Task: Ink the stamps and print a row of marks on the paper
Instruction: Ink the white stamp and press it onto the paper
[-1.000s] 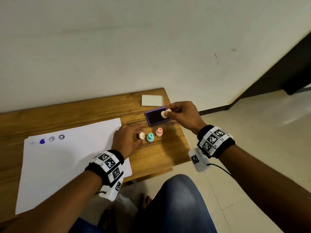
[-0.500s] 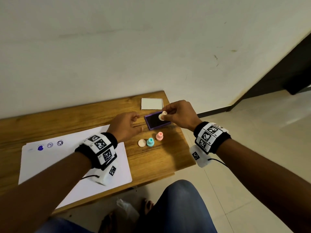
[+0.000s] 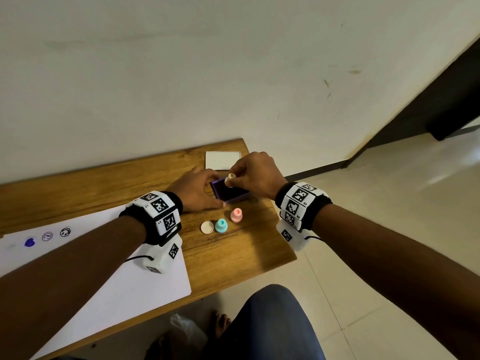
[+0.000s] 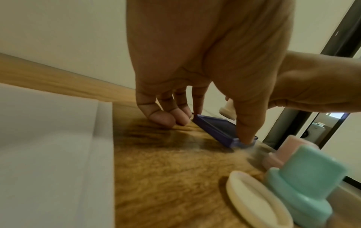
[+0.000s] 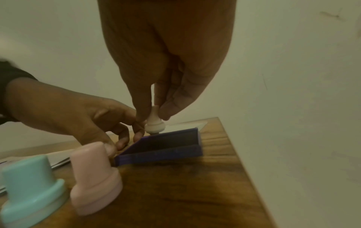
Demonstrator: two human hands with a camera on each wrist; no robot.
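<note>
A purple ink pad [image 3: 230, 192] lies open near the wooden table's far right corner. My left hand [image 3: 211, 189] steadies it, with the thumb [image 4: 248, 123] on its near corner and a finger at its far corner. My right hand [image 3: 233, 178] pinches a small cream stamp [image 5: 154, 123] upright by its stem. The stamp's base is at the pad's far left edge; whether it touches the ink I cannot tell. The white paper [image 3: 117, 268] lies at the left and carries three marks [image 3: 47, 235] in a row near its far edge.
A teal stamp [image 3: 221, 226], a pink stamp [image 3: 236, 214] and a cream cap [image 3: 207, 227] stand just in front of the pad. A white card [image 3: 223, 160] lies behind it. The table edge [image 3: 285, 237] drops off close on the right, and a wall runs behind.
My left hand has left the paper and cap area and reached forward to hold the ink pad. My right hand has brought the cream stamp down over the pad.
</note>
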